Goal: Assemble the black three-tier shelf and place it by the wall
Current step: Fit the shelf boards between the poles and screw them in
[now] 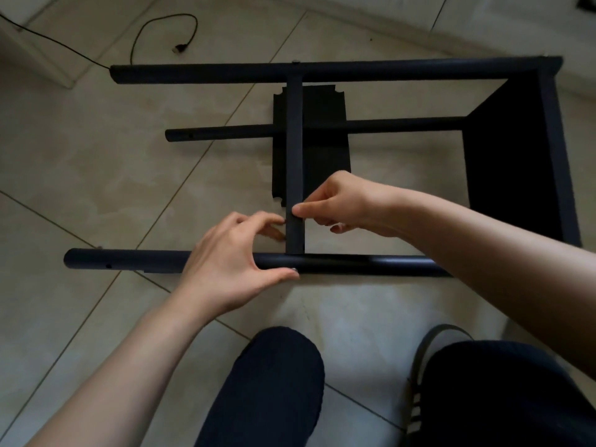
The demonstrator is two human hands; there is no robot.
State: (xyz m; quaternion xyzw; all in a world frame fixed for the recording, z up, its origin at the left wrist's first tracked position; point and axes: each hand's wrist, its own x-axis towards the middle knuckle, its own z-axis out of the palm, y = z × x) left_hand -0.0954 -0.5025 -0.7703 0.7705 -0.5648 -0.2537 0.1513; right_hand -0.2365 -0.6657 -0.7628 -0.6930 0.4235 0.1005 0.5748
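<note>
Hands pinching flat black crossbar.

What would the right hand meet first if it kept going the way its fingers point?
The right hand points leftward, and its fingertips already pinch the crossbar just above the near tube. Past the bar, the left hand's fingertips come next, though depth is unclear.

shelf panel part-hidden — crossbar covers it
</note>
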